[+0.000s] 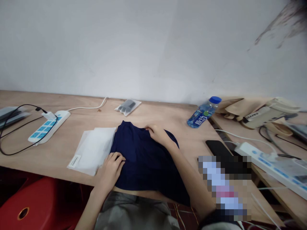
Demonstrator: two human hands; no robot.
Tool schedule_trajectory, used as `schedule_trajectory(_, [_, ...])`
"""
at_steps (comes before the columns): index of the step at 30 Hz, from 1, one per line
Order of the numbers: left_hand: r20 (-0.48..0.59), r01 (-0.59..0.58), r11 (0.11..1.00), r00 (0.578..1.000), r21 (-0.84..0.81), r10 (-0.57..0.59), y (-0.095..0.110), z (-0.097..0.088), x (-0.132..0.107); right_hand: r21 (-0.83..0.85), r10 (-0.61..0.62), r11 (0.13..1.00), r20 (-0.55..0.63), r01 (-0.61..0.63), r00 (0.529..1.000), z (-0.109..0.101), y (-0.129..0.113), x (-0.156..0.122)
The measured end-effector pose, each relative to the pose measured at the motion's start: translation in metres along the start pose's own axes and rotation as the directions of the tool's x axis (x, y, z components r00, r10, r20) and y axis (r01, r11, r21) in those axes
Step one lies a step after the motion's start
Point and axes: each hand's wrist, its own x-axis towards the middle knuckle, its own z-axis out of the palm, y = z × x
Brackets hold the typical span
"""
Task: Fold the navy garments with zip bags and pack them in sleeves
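A dark navy fabric garment (144,166) lies spread on the wooden table, its near right part hanging over the front edge. My left hand (115,164) rests on the garment's left side, fingers slightly bent and apart on the cloth. At the far edge, my right hand (155,133) has thumb and fingers closed on the fabric, with the forearm across the garment's right side. Frosted clear plastic bags (96,148), one with a white label, lie flat against the garment's left side. What kind of garment it is, I cannot tell.
A small packet (128,106) lies behind the garment. A blue-capped bottle (203,111) stands at the right. Power strips (49,127) with cables lie on both sides. A black phone (219,148) is at the right. A red stool (35,204) is below left.
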Motion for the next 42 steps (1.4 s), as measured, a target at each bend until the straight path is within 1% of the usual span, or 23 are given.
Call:
schedule_trajectory(2, [-0.018, -0.010, 1.000, 1.000, -0.010, 0.010, 0.000, -0.003, 0.002, 0.028, -0.003, 1.000, 0.069, 0.001, 0.998, 0.008, 0.006, 0.025])
schedule_trajectory(5, [-0.094, -0.032, 0.999, 0.995, -0.034, 0.029, 0.004, -0.017, -0.001, 0.063, -0.006, 0.998, 0.189, -0.006, 0.982, 0.018, 0.010, 0.044])
schedule_trajectory(7, [-0.137, -0.050, 0.998, 0.990, -0.038, 0.044, 0.009, -0.029, -0.008, 0.075, -0.001, 0.997, 0.251, -0.019, 0.968, 0.022, 0.009, 0.046])
schedule_trajectory(8, [-0.140, -0.056, 0.998, 0.989, -0.038, 0.050, 0.012, -0.035, -0.013, 0.076, 0.004, 0.997, 0.269, -0.026, 0.963, 0.023, 0.007, 0.045])
schedule_trajectory(10, [-0.111, -0.054, 0.998, 0.993, -0.037, 0.049, 0.019, -0.044, -0.022, 0.071, 0.015, 0.997, 0.284, -0.037, 0.959, 0.026, 0.002, 0.041])
schedule_trajectory(12, [-0.052, -0.034, 0.999, 0.998, -0.036, 0.032, 0.025, -0.049, -0.031, 0.061, 0.024, 0.997, 0.278, -0.042, 0.960, 0.028, -0.004, 0.036])
schedule_trajectory(15, [0.046, -0.009, 0.999, 0.999, -0.031, 0.010, 0.030, -0.049, -0.042, 0.033, 0.053, 0.998, 0.219, -0.062, 0.974, 0.026, -0.009, 0.031])
schedule_trajectory(18, [0.090, 0.003, 1.000, 0.996, -0.024, -0.001, 0.031, -0.047, -0.050, -0.002, 0.133, 0.991, 0.078, -0.133, 0.988, 0.017, -0.006, 0.030])
schedule_trajectory(21, [0.089, -0.007, 1.000, 0.996, -0.030, 0.009, 0.029, -0.046, -0.052, -0.027, 0.225, 0.973, -0.076, -0.227, 0.971, 0.005, 0.001, 0.029])
schedule_trajectory(24, [0.033, 0.015, 0.999, 0.999, -0.033, -0.014, 0.026, -0.045, -0.044, -0.059, 0.261, 0.959, -0.193, -0.276, 0.946, -0.003, 0.001, 0.019])
schedule_trajectory(27, [-0.048, 0.053, 0.998, 0.997, -0.032, -0.055, 0.023, -0.042, -0.028, -0.105, 0.237, 0.958, -0.235, -0.267, 0.943, -0.008, -0.007, -0.007])
schedule_trajectory(29, [-0.058, 0.058, 0.998, 0.997, -0.014, -0.059, 0.022, -0.037, -0.017, -0.171, 0.171, 0.962, -0.220, -0.211, 0.960, -0.011, -0.016, -0.036])
schedule_trajectory(31, [-0.023, 0.038, 0.999, 0.999, 0.015, -0.038, 0.023, -0.033, -0.009, -0.314, 0.038, 0.945, -0.180, -0.094, 0.983, -0.012, -0.026, -0.076])
schedule_trajectory(33, [0.039, 0.003, 0.999, 0.999, 0.032, -0.004, 0.025, -0.029, -0.007, -0.414, -0.016, 0.908, -0.168, -0.056, 0.986, -0.010, -0.032, -0.120])
schedule_trajectory(34, [0.068, -0.015, 0.999, 0.998, 0.032, 0.013, 0.026, -0.027, -0.009, -0.432, -0.028, 0.900, -0.175, -0.051, 0.984, -0.006, -0.033, -0.143])
schedule_trajectory(36, [0.105, -0.026, 0.999, 0.994, 0.021, 0.024, 0.026, -0.025, -0.015, -0.436, -0.025, 0.897, -0.220, -0.075, 0.975, 0.004, -0.031, -0.181])
schedule_trajectory(38, [0.104, 0.001, 1.000, 0.995, 0.009, -0.002, 0.024, -0.022, -0.024, -0.409, -0.023, 0.907, -0.280, -0.098, 0.960, 0.016, -0.024, -0.208])
schedule_trajectory(40, [0.092, 0.033, 0.999, 0.995, -0.008, -0.032, 0.021, -0.021, -0.031, -0.351, -0.008, 0.929, -0.346, -0.121, 0.938, 0.025, -0.017, -0.221])
schedule_trajectory(42, [0.081, 0.048, 0.999, 0.996, -0.026, -0.045, 0.017, -0.021, -0.035, -0.289, 0.015, 0.947, -0.404, -0.143, 0.915, 0.030, -0.011, -0.223])
